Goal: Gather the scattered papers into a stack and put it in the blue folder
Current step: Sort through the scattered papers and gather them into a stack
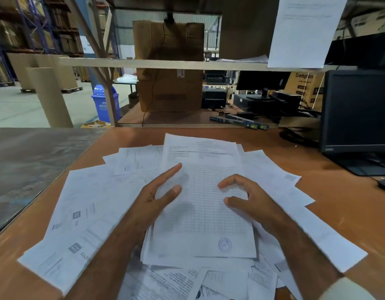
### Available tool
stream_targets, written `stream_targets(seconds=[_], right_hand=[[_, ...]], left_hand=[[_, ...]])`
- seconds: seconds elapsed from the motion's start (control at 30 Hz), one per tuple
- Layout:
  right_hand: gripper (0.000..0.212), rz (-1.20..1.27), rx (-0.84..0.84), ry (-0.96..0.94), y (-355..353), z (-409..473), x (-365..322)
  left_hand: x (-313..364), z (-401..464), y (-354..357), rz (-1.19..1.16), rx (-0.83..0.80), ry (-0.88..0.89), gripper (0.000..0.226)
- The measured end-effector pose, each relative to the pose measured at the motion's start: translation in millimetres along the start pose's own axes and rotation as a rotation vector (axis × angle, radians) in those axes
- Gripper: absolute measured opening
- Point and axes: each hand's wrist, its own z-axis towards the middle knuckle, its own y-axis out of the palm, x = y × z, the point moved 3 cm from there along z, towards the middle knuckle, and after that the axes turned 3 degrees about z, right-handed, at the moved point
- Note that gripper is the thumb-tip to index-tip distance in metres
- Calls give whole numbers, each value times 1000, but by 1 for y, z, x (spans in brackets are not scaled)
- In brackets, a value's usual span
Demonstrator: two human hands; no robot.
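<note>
Head view. Loose papers (96, 204) are lying spread across the brown table (349, 215), overlapping at many angles, reaching from the left side to the right side and down to the near edge. A small stack (200, 215) is sitting on top of the spread at the centre, its sheets roughly squared; the top sheet is showing a printed grid and a round blue stamp (225, 245) near its lower right corner.

The left hand (153, 204) is being held flat at the left edge of the stack, fingers (170, 172) stretched out and apart, nothing gripped; the thumb is lying over the top sheet. The right hand (250, 201) is being held over the right part of the stack, fingers (229, 180) curled and spread like a claw, thumb apart from them, nothing clasped. Whether the fingertips are touching the paper cannot be told.

No blue folder is being seen in this view.

At the right edge of the table a dark monitor (358, 111) is standing. Behind the table a cardboard box (170, 66) is standing. A blue bin (103, 102) is standing on the floor beyond the left corner. A white sheet (304, 31) is hanging at the upper right.
</note>
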Motion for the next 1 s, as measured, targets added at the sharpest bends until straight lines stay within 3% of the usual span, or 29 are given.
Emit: stream_targets(seconds=[0.07, 0.2, 0.27, 0.4, 0.47, 0.57, 0.6, 0.8, 1.0], right_hand=[[32, -115, -13, -25, 7, 2, 0], [44, -220, 203, -10, 1, 6, 7], [50, 4, 227, 88, -3, 6, 5], [54, 594, 9, 142, 7, 6, -2], [62, 435, -2, 60, 8, 4, -1], [72, -190, 61, -9, 11, 4, 9], [71, -289, 56, -28, 14, 5, 12], [61, -180, 105, -170, 16, 11, 4], [51, 135, 28, -114, 15, 7, 1]], left_hand=[[3, -1, 3, -12, 0, 13, 50], [0, -1, -4, -129, 28, 21, 53], [-2, 0, -9, -185, 64, 17, 50], [-10, 0, -11, -218, 27, -20, 42], [-17, 0, -7, -128, -76, -73, 39], [-24, 0, -1, -148, -105, -186, 38], [-25, -1, 1, -202, -105, -219, 39], [-28, 2, -1, -185, -71, -218, 43], [-24, 3, -7, -133, -58, -153, 48]])
